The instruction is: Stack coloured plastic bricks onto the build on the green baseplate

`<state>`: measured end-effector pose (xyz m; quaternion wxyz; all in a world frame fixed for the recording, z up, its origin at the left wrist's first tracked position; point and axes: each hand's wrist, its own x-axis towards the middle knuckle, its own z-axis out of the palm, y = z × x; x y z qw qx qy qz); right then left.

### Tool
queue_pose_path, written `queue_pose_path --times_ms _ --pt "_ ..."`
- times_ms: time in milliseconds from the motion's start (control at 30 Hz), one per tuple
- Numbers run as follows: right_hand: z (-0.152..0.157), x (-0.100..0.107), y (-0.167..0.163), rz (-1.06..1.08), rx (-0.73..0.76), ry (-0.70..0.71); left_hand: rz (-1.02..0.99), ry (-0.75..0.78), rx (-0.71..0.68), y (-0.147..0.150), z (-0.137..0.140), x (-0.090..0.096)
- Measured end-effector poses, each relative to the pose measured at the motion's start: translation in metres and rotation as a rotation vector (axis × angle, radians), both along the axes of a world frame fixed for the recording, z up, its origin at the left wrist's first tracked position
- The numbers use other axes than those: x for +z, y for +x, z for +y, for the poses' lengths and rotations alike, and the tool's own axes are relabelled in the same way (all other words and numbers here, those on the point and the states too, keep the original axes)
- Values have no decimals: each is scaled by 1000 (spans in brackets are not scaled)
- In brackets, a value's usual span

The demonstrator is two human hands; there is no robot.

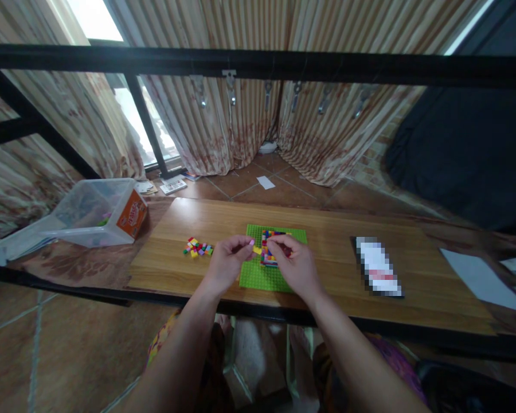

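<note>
A green baseplate (258,275) lies on the wooden table (327,252), with a small build of coloured bricks (270,246) on its middle. My left hand (227,264) hovers over the plate's left side, fingertips pinched near a yellow brick (257,250). My right hand (296,264) rests over the build, fingers curled on its bricks and hiding part of them. A loose pile of small coloured bricks (198,248) sits on the table to the left of my left hand.
A clear plastic tub (90,209) with an orange box (131,213) lies tipped at the table's left end. A dark card (376,267) lies to the right, white paper (481,278) beyond it. A black frame bar (258,63) crosses overhead.
</note>
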<state>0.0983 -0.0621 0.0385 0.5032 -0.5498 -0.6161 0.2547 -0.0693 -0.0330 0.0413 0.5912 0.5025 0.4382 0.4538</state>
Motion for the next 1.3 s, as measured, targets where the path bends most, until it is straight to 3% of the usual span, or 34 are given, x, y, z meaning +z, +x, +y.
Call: queue_pose_path --times_ms 100,333,567,700,800,967,1133,1300 --pt "-2 0 -3 45 62 -69 -29 58 -37 3 -1 0" --pt "-1 3 -5 53 76 -59 21 196 -149 11 -5 -4" --pt "1 8 1 410 198 -254 43 208 -208 8 -11 10" --pt "4 7 11 510 114 -276 71 208 -274 -1 -8 9" --pt "6 1 21 364 -9 -190 197 156 -344 -10 -4 1" --pt "4 -7 20 9 35 -75 419 165 -424 -17 -2 -10" --pt "4 -12 7 -311 10 4 452 186 -442 -15 -2 -13" --pt "5 -18 4 -449 -33 53 435 167 -443 -13 -2 -16"
